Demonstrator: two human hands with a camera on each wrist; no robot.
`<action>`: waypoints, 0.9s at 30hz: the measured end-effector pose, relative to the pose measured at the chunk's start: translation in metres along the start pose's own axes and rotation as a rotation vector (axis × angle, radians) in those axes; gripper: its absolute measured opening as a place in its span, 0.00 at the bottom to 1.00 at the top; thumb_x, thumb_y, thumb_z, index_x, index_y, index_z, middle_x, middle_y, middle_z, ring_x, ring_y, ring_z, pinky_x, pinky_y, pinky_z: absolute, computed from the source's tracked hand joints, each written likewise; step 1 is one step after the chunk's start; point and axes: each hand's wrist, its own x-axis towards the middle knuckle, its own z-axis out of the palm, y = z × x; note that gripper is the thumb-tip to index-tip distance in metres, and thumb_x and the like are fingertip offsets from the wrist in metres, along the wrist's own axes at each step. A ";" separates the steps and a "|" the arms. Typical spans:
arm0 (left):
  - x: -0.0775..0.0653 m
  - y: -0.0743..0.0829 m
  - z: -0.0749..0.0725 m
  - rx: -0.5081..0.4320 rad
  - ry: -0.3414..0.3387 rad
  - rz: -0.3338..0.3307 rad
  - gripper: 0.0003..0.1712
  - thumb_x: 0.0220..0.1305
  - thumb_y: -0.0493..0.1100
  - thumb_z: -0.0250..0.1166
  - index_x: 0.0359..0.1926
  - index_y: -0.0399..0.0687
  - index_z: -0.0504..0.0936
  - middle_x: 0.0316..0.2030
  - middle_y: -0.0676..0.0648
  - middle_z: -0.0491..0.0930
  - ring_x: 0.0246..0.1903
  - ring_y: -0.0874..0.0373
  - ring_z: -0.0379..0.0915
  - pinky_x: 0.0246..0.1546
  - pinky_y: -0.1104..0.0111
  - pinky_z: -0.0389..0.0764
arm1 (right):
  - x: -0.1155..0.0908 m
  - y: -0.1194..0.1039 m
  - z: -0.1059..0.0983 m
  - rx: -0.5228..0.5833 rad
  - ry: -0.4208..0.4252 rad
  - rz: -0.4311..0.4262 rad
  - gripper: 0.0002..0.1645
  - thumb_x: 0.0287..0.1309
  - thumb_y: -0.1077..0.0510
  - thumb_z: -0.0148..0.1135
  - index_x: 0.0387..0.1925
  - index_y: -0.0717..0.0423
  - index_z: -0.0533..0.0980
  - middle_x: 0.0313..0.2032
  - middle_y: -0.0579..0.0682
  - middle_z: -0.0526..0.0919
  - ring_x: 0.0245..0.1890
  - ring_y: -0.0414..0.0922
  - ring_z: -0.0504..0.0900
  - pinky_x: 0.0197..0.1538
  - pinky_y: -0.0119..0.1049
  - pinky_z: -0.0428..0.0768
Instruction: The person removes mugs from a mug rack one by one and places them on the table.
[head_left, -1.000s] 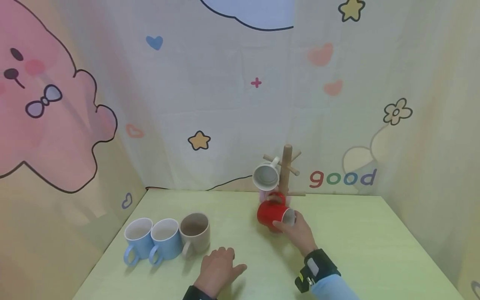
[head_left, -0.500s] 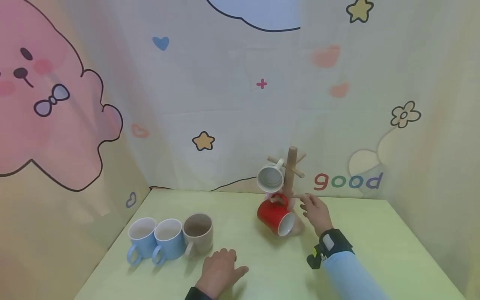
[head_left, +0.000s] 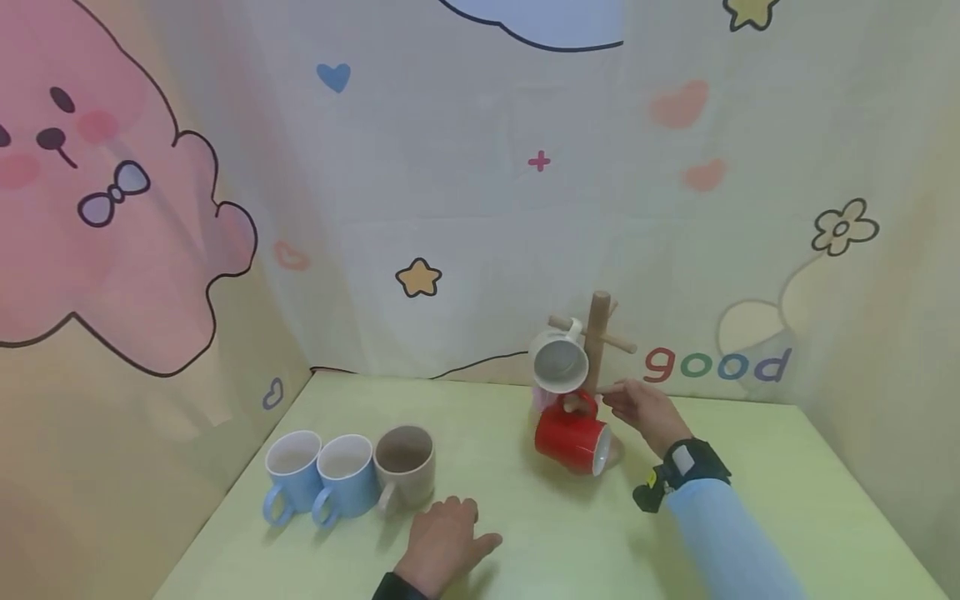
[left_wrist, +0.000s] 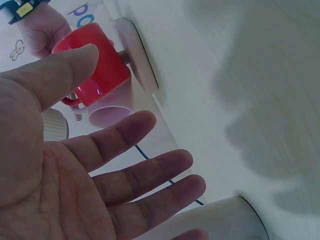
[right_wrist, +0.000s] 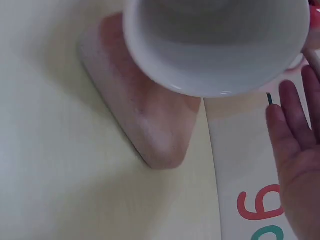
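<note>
A wooden mug tree (head_left: 597, 342) stands near the back of the table, its base (right_wrist: 155, 120) plain in the right wrist view. On a lower peg a red mug (head_left: 573, 437) hangs tilted, mouth toward the right. A white mug (head_left: 558, 365) hangs above it, and a pink mug (left_wrist: 112, 105) shows partly behind. My right hand (head_left: 648, 414) pinches the end of a lower peg with thumb and forefinger, its other fingers (right_wrist: 287, 135) loosely extended. My left hand (head_left: 442, 537) hovers over the front of the table, fingers spread and holding nothing.
Left of my left hand stand two light blue mugs (head_left: 294, 475) (head_left: 348, 479) and a grey-brown mug (head_left: 406, 471) side by side, upright, handles toward me. A printed curtain (head_left: 465, 225) closes off the back of the table (head_left: 570, 542).
My right hand has let go of the red mug and moved right to the lower peg. The mug tree has turned a little, swinging the red mug. The left hand stays put.
</note>
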 end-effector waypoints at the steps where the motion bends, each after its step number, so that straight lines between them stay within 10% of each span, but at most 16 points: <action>1: 0.000 0.000 0.000 0.002 0.001 -0.001 0.25 0.59 0.62 0.67 0.38 0.43 0.80 0.29 0.46 0.73 0.31 0.46 0.73 0.35 0.51 0.73 | 0.002 -0.001 -0.003 -0.008 -0.019 0.011 0.27 0.79 0.47 0.38 0.59 0.61 0.74 0.63 0.62 0.74 0.65 0.62 0.70 0.62 0.49 0.70; 9: -0.001 0.000 0.000 0.016 0.020 0.009 0.25 0.58 0.62 0.67 0.37 0.44 0.80 0.29 0.46 0.73 0.31 0.47 0.73 0.34 0.54 0.74 | 0.002 -0.020 -0.012 -0.048 -0.068 0.178 0.31 0.77 0.43 0.42 0.67 0.59 0.67 0.68 0.61 0.68 0.67 0.63 0.67 0.65 0.59 0.65; 19: -0.002 0.002 -0.001 0.006 0.014 0.022 0.25 0.58 0.62 0.68 0.36 0.44 0.79 0.28 0.46 0.72 0.31 0.47 0.72 0.34 0.53 0.73 | -0.028 -0.049 0.035 -0.353 0.352 0.164 0.42 0.75 0.39 0.38 0.74 0.66 0.51 0.69 0.69 0.62 0.69 0.65 0.62 0.65 0.60 0.64; 27: -0.002 0.008 0.000 -0.006 0.015 0.046 0.24 0.58 0.61 0.68 0.35 0.43 0.79 0.28 0.45 0.73 0.31 0.45 0.73 0.34 0.51 0.73 | -0.056 -0.070 0.078 -0.401 0.483 0.042 0.58 0.60 0.31 0.60 0.77 0.58 0.47 0.72 0.63 0.58 0.69 0.64 0.61 0.64 0.64 0.64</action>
